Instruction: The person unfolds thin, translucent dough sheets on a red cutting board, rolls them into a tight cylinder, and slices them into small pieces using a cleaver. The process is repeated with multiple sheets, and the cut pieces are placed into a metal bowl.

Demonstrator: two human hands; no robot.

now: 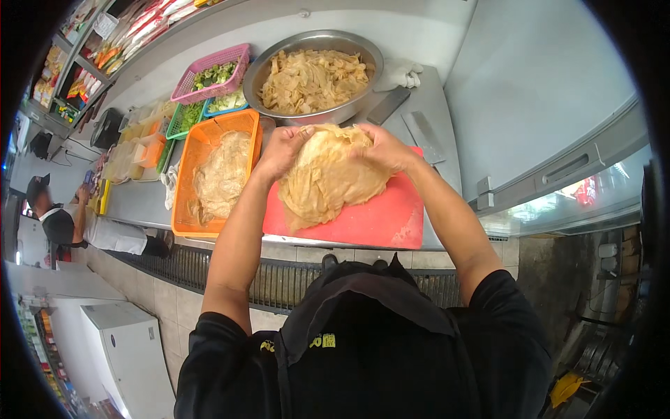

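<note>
A limp stack of thin, pale yellow food sheets (335, 178), which look like tofu skin, is held by its far edge in both hands. My left hand (285, 149) pinches the far left corner, thumb on top. On the far right, my right hand (386, 148) grips the same edge. The stack's near part hangs over a red cutting board (366, 228), whose far side it hides. Beside my left forearm, an orange plastic basket (180, 209) contains more whole sheets (222, 167). Beyond the hands, a large steel bowl (254, 78) is heaped with cut strips (314, 81).
To the right of the bowl lie a cleaver (423, 137), a dark flat tool (388, 105) and a white cloth (400, 74). Pink (209, 73) and green (180, 120) vegetable baskets stand at the back left. A refrigerator door (539, 105) borders the right. Another person (78, 225) stands far left.
</note>
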